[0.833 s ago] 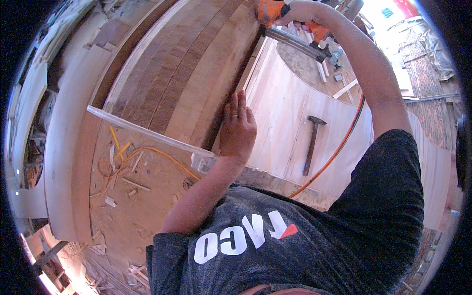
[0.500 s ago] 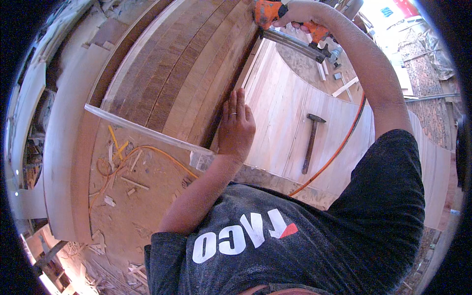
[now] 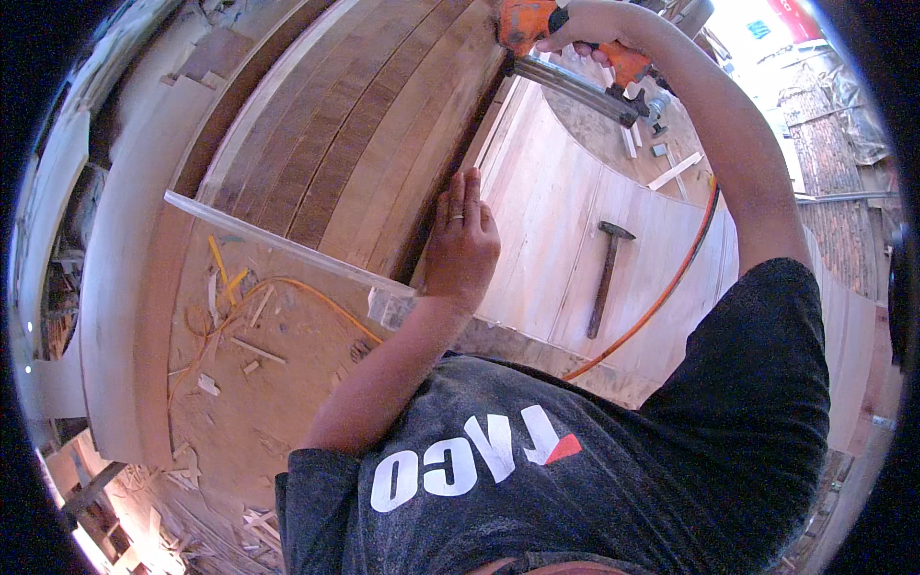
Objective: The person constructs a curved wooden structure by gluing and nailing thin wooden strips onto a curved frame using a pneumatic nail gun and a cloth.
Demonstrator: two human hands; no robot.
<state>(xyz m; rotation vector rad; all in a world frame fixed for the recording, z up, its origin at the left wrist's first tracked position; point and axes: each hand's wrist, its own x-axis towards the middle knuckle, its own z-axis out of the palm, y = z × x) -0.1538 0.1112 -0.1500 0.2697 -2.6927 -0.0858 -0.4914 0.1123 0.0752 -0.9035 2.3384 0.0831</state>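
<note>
My right hand (image 3: 606,31) grips an orange-bodied nail gun (image 3: 526,26) at the far end of a curved panel. Its long metal magazine (image 3: 573,84) points away to the right. The panel (image 3: 369,125), made of brown and paler wooden strips side by side, bulges upward in front of me. Along its right edge lies my left hand (image 3: 462,240), with fingers stretched out and a ring on one of them. The fingertips touch the edge near a narrow wooden strip (image 3: 487,134). The nail gun's nose is partly hidden behind the panel's edge.
A hammer (image 3: 608,278) rests on a pale curved wood panel (image 3: 537,201) to the right. An orange hose (image 3: 661,299) crosses that panel. Another orange cord (image 3: 321,295) and wood scraps (image 3: 257,352) lie on the floor. More curved wooden pieces (image 3: 125,287) stand at left.
The view has shifted slightly. My left hand stays at the panel's edge and my right hand keeps the nail gun at the far end.
</note>
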